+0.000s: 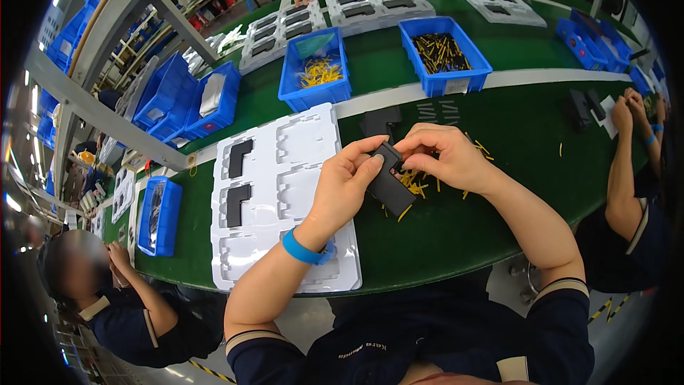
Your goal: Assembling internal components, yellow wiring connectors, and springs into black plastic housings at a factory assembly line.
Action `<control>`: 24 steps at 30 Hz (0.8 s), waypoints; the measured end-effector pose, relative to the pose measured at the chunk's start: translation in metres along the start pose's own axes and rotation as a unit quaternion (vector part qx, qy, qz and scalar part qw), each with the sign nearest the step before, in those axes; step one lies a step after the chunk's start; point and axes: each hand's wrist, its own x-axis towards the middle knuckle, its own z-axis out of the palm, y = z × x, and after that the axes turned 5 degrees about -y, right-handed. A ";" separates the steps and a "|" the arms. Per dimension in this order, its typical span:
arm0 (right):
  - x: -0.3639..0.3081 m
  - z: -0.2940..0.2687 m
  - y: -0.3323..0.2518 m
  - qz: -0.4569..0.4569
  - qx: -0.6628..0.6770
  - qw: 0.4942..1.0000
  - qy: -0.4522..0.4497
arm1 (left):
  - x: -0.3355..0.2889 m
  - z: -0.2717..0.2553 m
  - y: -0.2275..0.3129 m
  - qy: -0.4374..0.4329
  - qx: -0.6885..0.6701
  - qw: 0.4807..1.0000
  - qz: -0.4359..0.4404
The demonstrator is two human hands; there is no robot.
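My left hand [343, 184], with a blue band on its wrist, grips a black L-shaped plastic housing [392, 192] over the green table. The thumb lies on top of the housing. My right hand [447, 157] is closed, its thumb and fingertips pinched together at the housing's upper right side. A small reddish spot shows there, but whatever those fingertips hold is hidden. Loose yellow strips [415, 184] lie on the table under and around both hands. Just beyond them rests another black part [381, 120], partly covered by my left fingers.
Left of my hands is a white moulded tray [269, 164] carrying two black housings [239, 205]. Blue bins of yellow strips [320, 73] and dark-and-yellow pieces [440, 53] stand beyond. Small grey strips [436, 111] lie nearby. Co-workers sit left, right and across.
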 end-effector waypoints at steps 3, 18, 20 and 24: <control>0.001 -0.002 -0.001 -0.039 -0.070 0.997 0.011 | 0.002 -0.001 -0.003 -0.011 -0.013 1.000 -0.007; 0.000 0.004 -0.009 0.140 0.168 0.975 -0.028 | -0.004 0.011 0.007 0.040 0.161 0.985 0.041; 0.001 0.009 -0.007 0.170 0.158 0.973 0.014 | -0.005 0.011 0.006 0.041 0.175 0.983 0.039; -0.001 0.017 -0.007 0.162 0.119 0.979 0.045 | -0.003 0.012 -0.004 0.052 0.167 0.981 0.081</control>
